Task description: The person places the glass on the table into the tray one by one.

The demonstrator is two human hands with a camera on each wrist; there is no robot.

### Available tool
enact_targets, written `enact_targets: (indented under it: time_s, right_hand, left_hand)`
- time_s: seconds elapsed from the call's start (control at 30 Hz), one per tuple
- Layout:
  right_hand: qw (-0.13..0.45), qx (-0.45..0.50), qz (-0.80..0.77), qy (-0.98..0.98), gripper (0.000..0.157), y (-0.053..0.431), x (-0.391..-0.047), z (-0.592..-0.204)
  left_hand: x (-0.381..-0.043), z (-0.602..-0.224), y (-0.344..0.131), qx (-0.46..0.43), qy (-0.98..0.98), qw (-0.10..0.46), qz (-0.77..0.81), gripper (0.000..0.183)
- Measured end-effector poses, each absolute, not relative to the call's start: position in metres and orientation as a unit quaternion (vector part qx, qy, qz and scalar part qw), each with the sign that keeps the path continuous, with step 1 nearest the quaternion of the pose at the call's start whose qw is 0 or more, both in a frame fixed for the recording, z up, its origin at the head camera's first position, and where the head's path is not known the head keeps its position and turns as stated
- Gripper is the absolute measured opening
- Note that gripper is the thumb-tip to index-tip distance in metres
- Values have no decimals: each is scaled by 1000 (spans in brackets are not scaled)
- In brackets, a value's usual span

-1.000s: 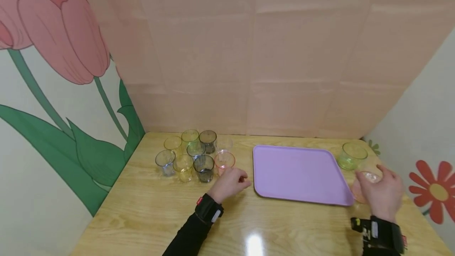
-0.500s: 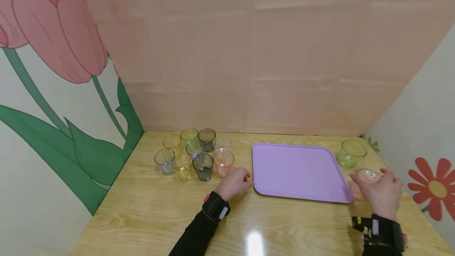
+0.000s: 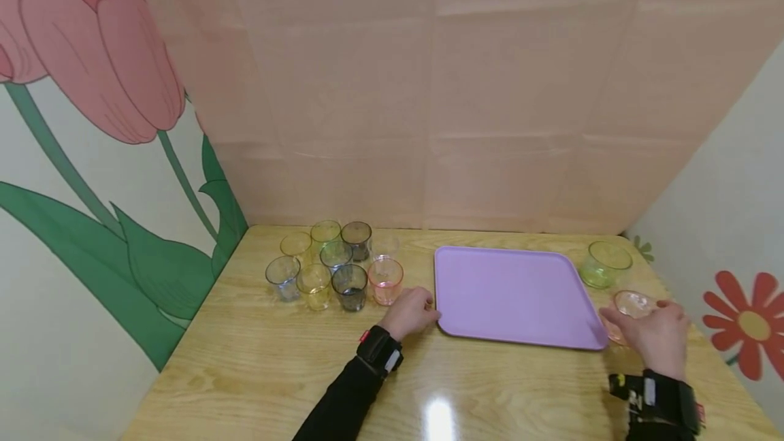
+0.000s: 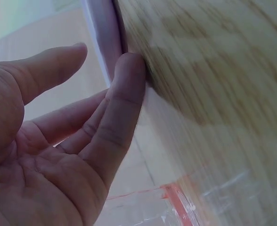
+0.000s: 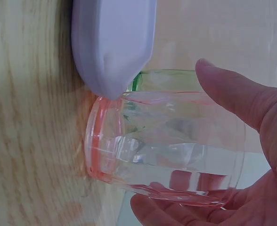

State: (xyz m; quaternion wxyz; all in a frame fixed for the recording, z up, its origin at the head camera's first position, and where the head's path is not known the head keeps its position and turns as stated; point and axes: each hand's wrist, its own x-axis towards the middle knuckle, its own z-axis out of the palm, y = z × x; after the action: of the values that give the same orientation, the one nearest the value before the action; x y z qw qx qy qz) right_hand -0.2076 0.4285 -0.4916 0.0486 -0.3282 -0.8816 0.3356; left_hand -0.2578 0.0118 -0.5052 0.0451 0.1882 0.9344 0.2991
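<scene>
My right grip (image 3: 661,337) has thumb and fingers around the sides of a pink-tinted tumbler (image 5: 152,150), on or just above the bench (image 3: 490,393); I'd expect it light, rigid, slick and breakable, best held by its walls. Just beyond stands a green tumbler (image 3: 603,269); leftward lies the lilac tray (image 3: 514,298), its far side touched by my loosely bent left grip (image 3: 407,313).

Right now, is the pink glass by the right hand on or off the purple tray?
Off: the head view shows the pink glass past the right edge of the purple tray, not over it.
</scene>
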Motion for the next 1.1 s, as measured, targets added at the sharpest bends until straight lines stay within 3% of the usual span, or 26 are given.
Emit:
enact_targets:
  time_s: [0.73, 1.1]
  right_hand:
    - [57, -319, 400, -857, 129, 427, -206, -468]
    - [99, -279, 426, -855, 116, 410, -211, -476]
  left_hand:
    - [-262, -506, 21, 166, 938, 65, 298, 29]
    - [-261, -508, 20, 185, 939, 63, 283, 32]
